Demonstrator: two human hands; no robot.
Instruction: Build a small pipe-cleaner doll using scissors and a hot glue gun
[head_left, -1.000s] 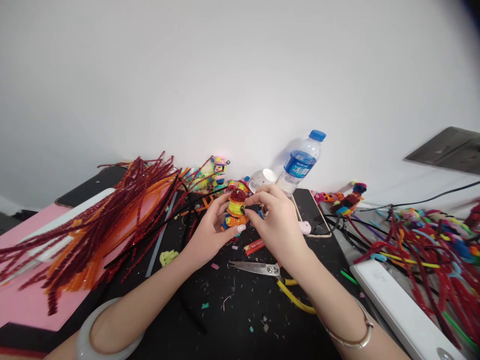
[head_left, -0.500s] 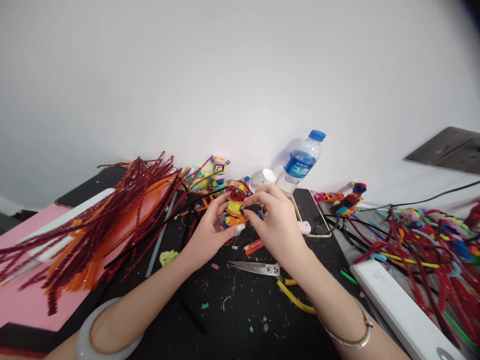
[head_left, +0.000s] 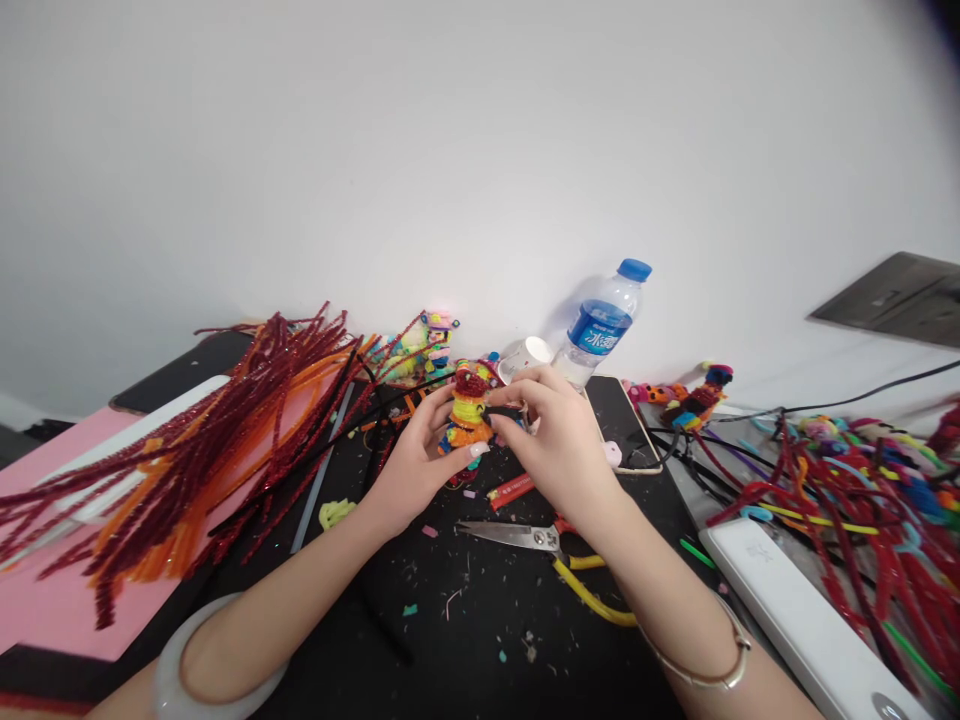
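Observation:
My left hand (head_left: 421,455) is closed around a small pipe-cleaner figure (head_left: 470,412), with its thumb along the lower front. The figure stands upright, dark red on top, yellow in the middle, orange below, with blue bits at the base. At its right side my right hand (head_left: 556,430) pinches a short black piece (head_left: 505,411), which looks like pipe cleaner, between thumb and forefinger. The black piece touches or nearly touches the yellow band. Below the hands lie scissors (head_left: 517,535) with yellow handles, blades pointing left, and a red strip-like object (head_left: 513,490) with pale lettering.
Dark red and orange pipe cleaners (head_left: 247,420) spread over a pink sheet (head_left: 112,610) at left. By the wall stand a water bottle (head_left: 601,325) and a tilted paper cup (head_left: 526,357). At right are a phone (head_left: 622,425), a white device (head_left: 810,620) and red pipe cleaners (head_left: 885,560).
My right hand has shifted slightly away from the figure, and more of the black piece shows between its fingers. The figure has moved a little left in my left hand.

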